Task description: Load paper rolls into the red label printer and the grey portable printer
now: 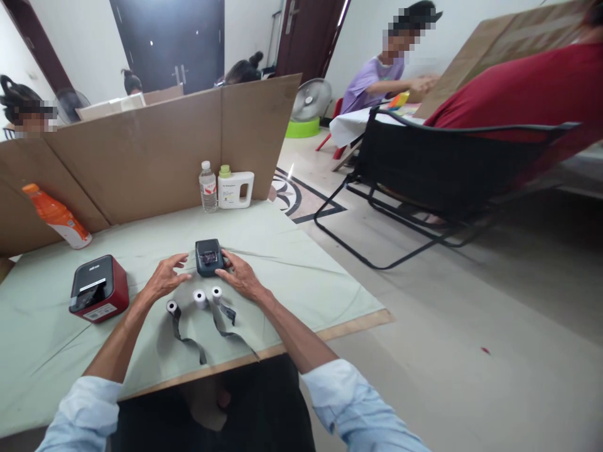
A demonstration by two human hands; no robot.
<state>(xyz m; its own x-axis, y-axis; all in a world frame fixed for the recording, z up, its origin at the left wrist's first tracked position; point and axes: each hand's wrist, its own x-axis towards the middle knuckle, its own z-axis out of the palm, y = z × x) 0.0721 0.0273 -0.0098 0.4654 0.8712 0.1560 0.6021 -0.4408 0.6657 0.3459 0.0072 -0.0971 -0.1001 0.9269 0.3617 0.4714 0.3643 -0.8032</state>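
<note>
The right hand (242, 276) touches the small dark box (208, 267), fingers apart; the left hand (164, 278) is beside it, fingers apart; three white rolls (200, 302) sit near.

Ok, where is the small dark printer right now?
The small dark printer is left of centre in the head view, on the pale green tablecloth, between the left hand and right hand, just beyond three paper rolls.
</note>
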